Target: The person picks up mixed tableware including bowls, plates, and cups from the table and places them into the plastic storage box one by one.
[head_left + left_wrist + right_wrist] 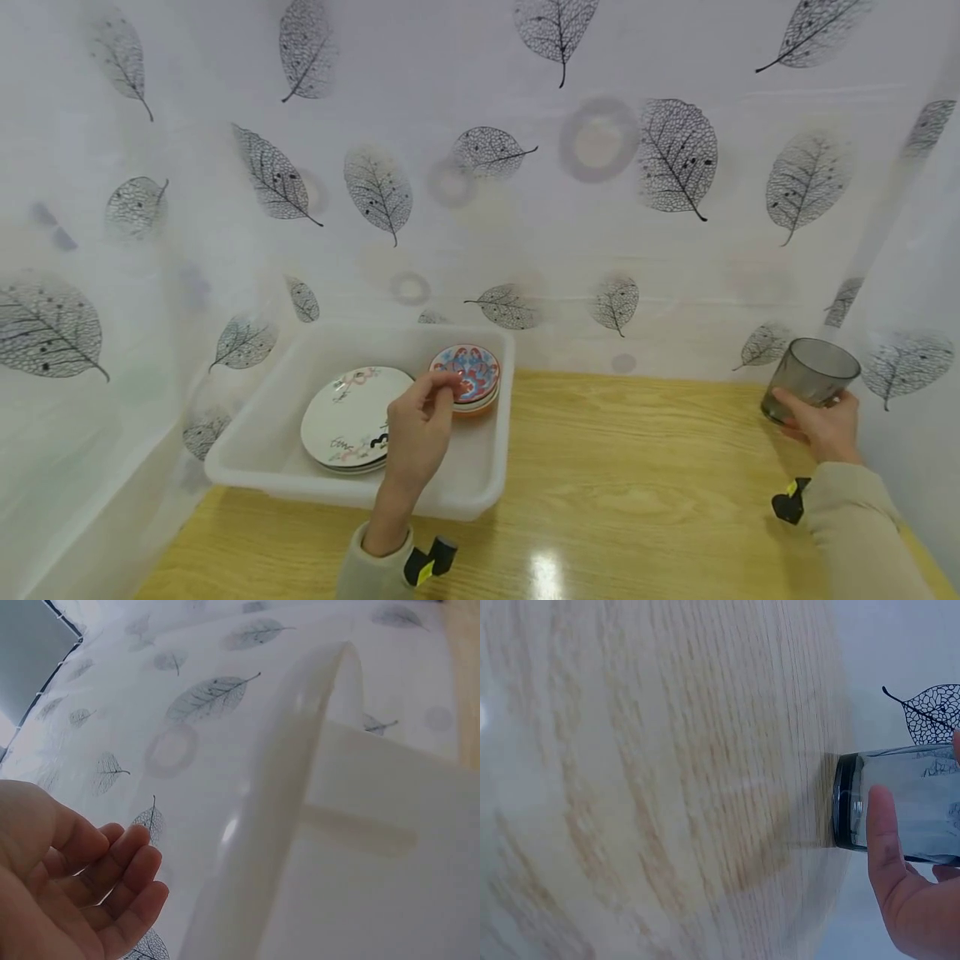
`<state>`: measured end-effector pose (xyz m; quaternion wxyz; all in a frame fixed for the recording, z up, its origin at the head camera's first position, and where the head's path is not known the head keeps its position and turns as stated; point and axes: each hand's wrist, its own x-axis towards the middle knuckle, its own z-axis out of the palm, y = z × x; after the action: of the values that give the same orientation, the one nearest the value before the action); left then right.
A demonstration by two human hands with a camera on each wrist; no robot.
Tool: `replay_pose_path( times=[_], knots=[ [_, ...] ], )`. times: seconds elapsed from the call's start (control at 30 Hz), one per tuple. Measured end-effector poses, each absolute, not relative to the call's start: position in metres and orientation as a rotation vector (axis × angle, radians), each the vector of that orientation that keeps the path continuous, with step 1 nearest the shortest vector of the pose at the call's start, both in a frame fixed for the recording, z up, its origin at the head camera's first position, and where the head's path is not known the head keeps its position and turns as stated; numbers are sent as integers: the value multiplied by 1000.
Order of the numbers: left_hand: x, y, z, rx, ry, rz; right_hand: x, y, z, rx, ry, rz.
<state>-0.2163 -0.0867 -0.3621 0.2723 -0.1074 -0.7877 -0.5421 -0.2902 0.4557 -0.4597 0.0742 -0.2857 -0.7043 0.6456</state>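
A smoky grey drinking glass (817, 367) stands upright at the table's far right, beside the curtain. My right hand (825, 423) grips it low on its side, and in the right wrist view the thumb (883, 832) lies along the glass (907, 802) near its thick base. Above the white plastic bin (247, 458) hovers my left hand (422, 425), holding nothing, its fingers loosely curled. Inside that bin are stacked white plates (348, 417) with a floral pattern. Next to them sits a stack of small dishes (480, 375), the top one patterned in red and blue, partly hidden by the left hand.
The light wooden table (637, 467) stretches between the bin and the glass. A whitish curtain printed with dark leaves (678, 158) encloses the back and sides. Black clips with yellow marks are on both sleeve cuffs.
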Motion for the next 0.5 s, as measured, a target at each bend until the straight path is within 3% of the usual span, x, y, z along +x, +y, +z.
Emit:
replay_pose_path(
  times=[0.5],
  knots=[
    [-218, -88, -365, -296, -2113, -1466, -286, 452, -454, -818, -2252, 1796]
  ],
)
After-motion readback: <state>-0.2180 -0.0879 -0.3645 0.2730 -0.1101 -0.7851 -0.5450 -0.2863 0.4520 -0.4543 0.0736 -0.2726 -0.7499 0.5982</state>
